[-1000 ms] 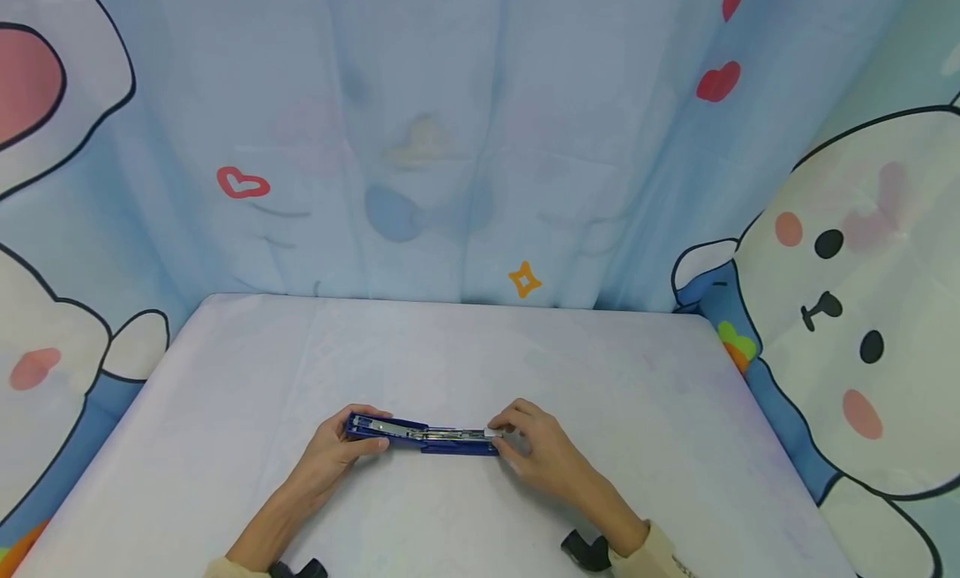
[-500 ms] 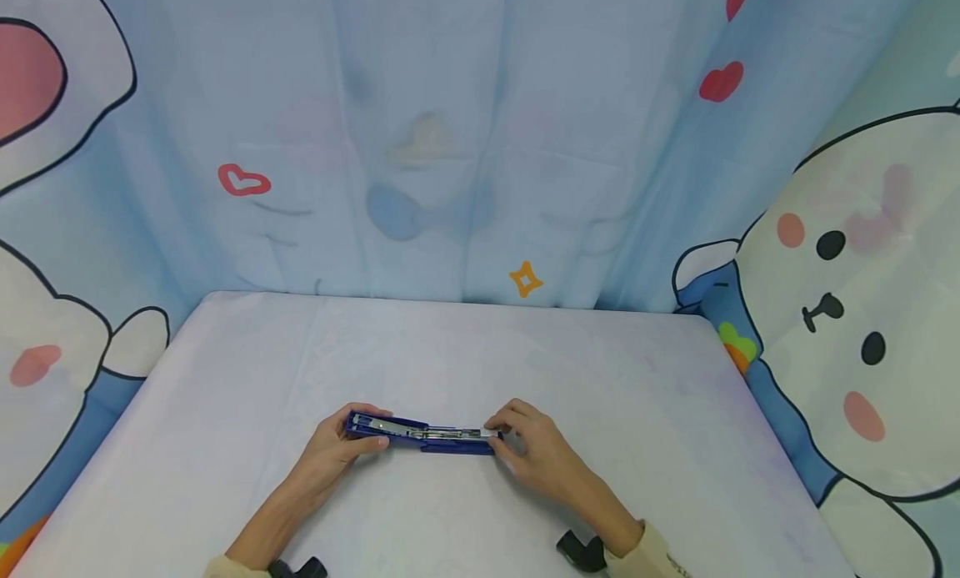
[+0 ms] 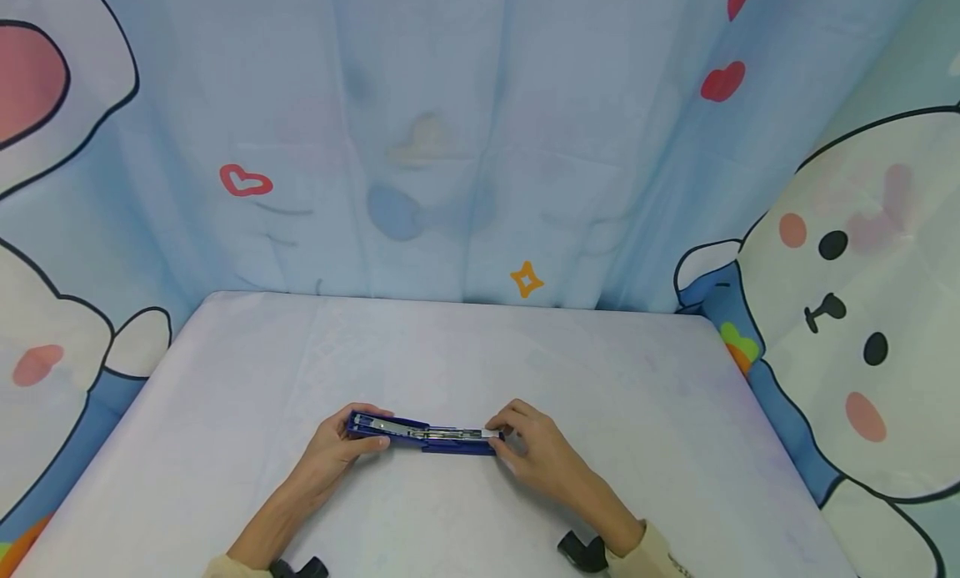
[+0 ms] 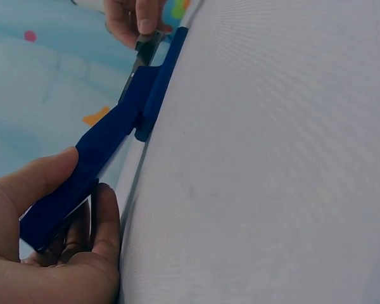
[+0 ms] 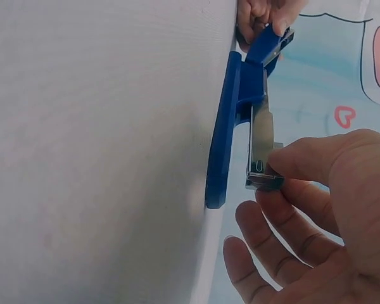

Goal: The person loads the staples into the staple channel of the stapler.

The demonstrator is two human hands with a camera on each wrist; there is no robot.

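Observation:
A blue stapler [image 3: 457, 447] lies opened out flat over the table, its top cover swung back to the left and its metal staple channel facing up. My left hand [image 3: 337, 440] grips the cover between thumb and fingers; the left wrist view shows the thumb on the blue cover [image 4: 92, 158]. At the other end my right hand [image 3: 536, 444] pinches the front of the metal channel [image 5: 261, 136] with thumb and forefinger, the other fingers loosely bent below. In the right wrist view that channel stands apart from the blue base [image 5: 221, 139].
A white cloth covers the table [image 3: 450, 353]. Behind it hangs a blue curtain [image 3: 420, 144] printed with cartoon animals and hearts. Dark wrist-camera mounts [image 3: 583, 551] sit by both cream sleeves at the near edge.
Over the last second the right hand has stayed almost in place at the channel's front end. The left hand and the stapler look the same; the view has shifted slightly.

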